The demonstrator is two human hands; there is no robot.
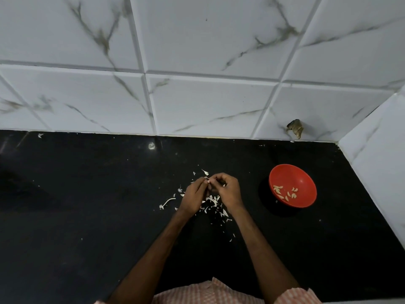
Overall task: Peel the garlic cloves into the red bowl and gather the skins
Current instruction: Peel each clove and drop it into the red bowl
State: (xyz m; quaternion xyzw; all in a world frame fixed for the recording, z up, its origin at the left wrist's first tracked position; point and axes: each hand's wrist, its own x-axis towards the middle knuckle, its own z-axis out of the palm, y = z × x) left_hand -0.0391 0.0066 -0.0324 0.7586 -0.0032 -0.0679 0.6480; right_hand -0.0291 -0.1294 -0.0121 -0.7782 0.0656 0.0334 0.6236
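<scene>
My left hand (194,195) and my right hand (229,190) meet over the middle of the black counter, fingers curled together round a small garlic clove (208,182) that shows as a white tip between them. Beneath and around the hands lie scattered white garlic skins (213,200), and a thin garlic stem (167,202) lies to the left. The red bowl (306,200) stands to the right of my hands, apart from them, with several peeled cloves (285,191) in its bottom.
The black counter (87,216) runs back to a white marble-tiled wall (197,95) and meets a side wall at the right (377,163). A chipped hole (295,128) marks the tile above the bowl. A few skin flakes lie far left near the wall (40,135).
</scene>
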